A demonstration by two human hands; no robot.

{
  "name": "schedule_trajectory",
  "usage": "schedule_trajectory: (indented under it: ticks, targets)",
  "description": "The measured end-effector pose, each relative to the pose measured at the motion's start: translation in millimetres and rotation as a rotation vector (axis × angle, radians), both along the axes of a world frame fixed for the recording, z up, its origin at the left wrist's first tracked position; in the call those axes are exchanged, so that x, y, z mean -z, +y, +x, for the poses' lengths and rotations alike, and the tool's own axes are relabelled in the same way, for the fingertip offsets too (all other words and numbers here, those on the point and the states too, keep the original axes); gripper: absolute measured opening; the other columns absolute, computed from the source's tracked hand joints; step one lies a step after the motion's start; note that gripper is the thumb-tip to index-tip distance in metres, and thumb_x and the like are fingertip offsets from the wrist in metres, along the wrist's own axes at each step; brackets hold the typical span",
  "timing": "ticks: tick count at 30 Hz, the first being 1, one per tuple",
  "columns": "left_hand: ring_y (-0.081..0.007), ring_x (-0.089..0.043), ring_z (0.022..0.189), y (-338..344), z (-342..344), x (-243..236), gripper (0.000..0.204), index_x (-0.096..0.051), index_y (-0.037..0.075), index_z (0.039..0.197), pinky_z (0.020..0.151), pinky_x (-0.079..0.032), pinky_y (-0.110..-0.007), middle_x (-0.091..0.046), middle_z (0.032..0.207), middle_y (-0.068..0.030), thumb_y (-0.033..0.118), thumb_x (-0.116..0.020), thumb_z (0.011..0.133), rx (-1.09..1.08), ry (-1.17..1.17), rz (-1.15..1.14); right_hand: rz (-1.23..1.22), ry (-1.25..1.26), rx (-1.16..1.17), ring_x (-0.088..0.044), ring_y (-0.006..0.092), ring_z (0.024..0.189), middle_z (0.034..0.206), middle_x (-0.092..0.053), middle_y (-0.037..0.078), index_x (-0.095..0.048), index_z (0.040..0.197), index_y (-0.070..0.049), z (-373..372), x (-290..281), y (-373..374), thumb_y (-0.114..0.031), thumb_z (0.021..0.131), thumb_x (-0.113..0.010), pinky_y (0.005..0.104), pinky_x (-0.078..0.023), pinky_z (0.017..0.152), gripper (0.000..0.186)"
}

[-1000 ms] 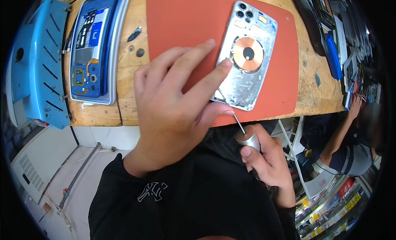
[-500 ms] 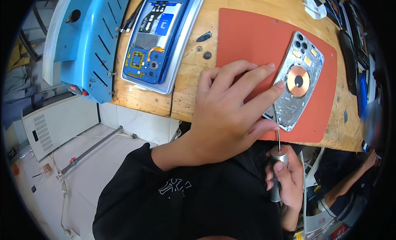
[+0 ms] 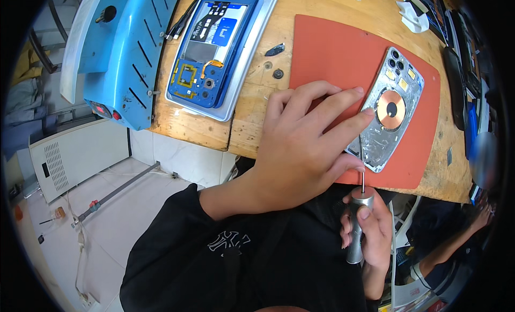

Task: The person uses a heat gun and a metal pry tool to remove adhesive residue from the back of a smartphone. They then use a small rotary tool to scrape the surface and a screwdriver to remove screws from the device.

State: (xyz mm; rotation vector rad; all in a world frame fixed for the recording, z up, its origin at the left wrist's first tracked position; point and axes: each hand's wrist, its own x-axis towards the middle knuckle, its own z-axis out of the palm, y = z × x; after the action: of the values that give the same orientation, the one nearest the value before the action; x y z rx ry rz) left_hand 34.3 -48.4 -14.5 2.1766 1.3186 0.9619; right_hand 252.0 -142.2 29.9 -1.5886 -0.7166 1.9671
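Observation:
A phone (image 3: 378, 140) with its back glass off lies tilted on a red mat (image 3: 327, 49), showing a copper coil (image 3: 392, 109) and camera lenses. My left hand (image 3: 303, 143) is open, palm down, fingers stretched toward the phone's left edge. Its ring and little fingers are partly hidden, and its thumb is close to the phone's lower end. Below the mat's edge, my right hand (image 3: 375, 231) is closed around a silver-handled tool (image 3: 355, 234). The tool's thin metal shaft runs up past my left thumb to the phone's lower left; its tip is hard to make out.
To the left a blue phone with exposed insides (image 3: 201, 65) lies on a white tray (image 3: 228, 111), beside a blue machine (image 3: 123, 70). Small dark parts (image 3: 278, 74) dot the wooden bench (image 3: 247, 119). Another person's arm (image 3: 448, 253) shows at right.
The view has shifted slightly, moving the bench things a little right and down. The tool's handle is a bit more upright. Both hands keep nearly the same pose.

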Motion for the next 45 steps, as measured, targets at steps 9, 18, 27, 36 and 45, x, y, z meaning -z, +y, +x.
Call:
schedule_trajectory:
  ticks: [9,18,27,36,45]
  targets:
    - [-0.0258,-0.061,0.122,-2,4,0,0.065,-0.078,0.017,0.132,0.098,-0.04,-0.042,-0.069,0.143,-0.0029,0.05,-0.085,0.077,-0.051,0.052,0.033,0.021,0.037,0.102,-0.058,0.0139,0.053,0.076,-0.061,0.01,-0.055,0.129,0.003,-9,5,-9,-0.034,0.111,-0.057,0.0266,-0.049,0.05,0.041]
    - [-0.0255,-0.06,0.123,-3,5,-1,0.067,-0.078,0.017,0.133,0.099,-0.04,-0.042,-0.068,0.143,-0.0031,0.05,-0.086,0.075,-0.051,0.054,0.009,0.054,0.176,0.192,-0.06,0.0176,0.054,0.077,-0.06,0.012,-0.052,0.131,0.005,-14,12,-18,-0.043,0.111,-0.057,0.0303,-0.052,0.049,0.051]
    - [-0.0256,-0.06,0.123,-3,5,-1,0.067,-0.077,0.017,0.132,0.101,-0.04,-0.043,-0.068,0.144,-0.0025,0.049,-0.088,0.073,-0.055,0.036,0.017,0.102,0.142,0.133,-0.06,0.0169,0.054,0.077,-0.061,0.012,-0.053,0.129,0.005,-6,17,-27,-0.046,0.109,-0.059,0.0301,-0.053,0.05,0.055]
    - [-0.027,-0.062,0.118,3,8,-5,0.061,-0.076,0.012,0.129,0.097,-0.042,-0.042,-0.072,0.133,-0.0029,0.041,-0.087,0.076,-0.066,0.042,0.051,0.013,0.179,0.104,-0.06,0.0168,0.054,0.078,-0.062,0.011,-0.054,0.131,0.004,-11,11,-11,-0.041,0.112,-0.056,0.03,-0.052,0.051,0.048]
    - [-0.0293,-0.062,0.117,7,6,-2,0.069,-0.072,0.008,0.134,0.101,-0.044,-0.044,-0.074,0.131,-0.0054,0.034,-0.091,0.074,-0.052,0.055,0.046,-0.074,0.292,0.146,-0.06,0.0164,0.058,0.082,-0.06,0.01,-0.054,0.137,0.002,-13,10,-8,-0.03,0.115,-0.051,0.0287,-0.051,0.055,0.038]
